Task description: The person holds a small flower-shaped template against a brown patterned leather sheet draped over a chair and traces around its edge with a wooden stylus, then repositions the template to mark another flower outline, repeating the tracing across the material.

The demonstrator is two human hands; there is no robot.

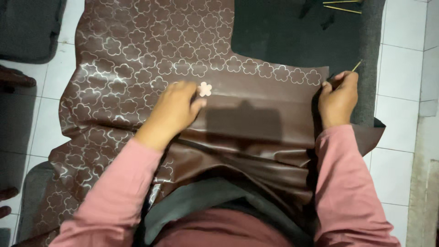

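A large sheet of brown faux leather (256, 121) lies over the floor and my lap, covered with many traced flower outlines. My left hand (173, 110) rests on the sheet and presses a small pale flower-shaped template (205, 88) down with its fingertips. My right hand (338, 98) is at the sheet's right edge, pinching that edge while holding a thin yellowish pencil-like stick (356, 66) that pokes out above the fingers. Both arms wear pink sleeves.
A dark grey mat (292, 32) lies under the sheet at the top right, with thin yellow sticks (340, 5) on it. White floor tiles (402, 68) surround everything. A dark cushion (27, 27) sits at the top left.
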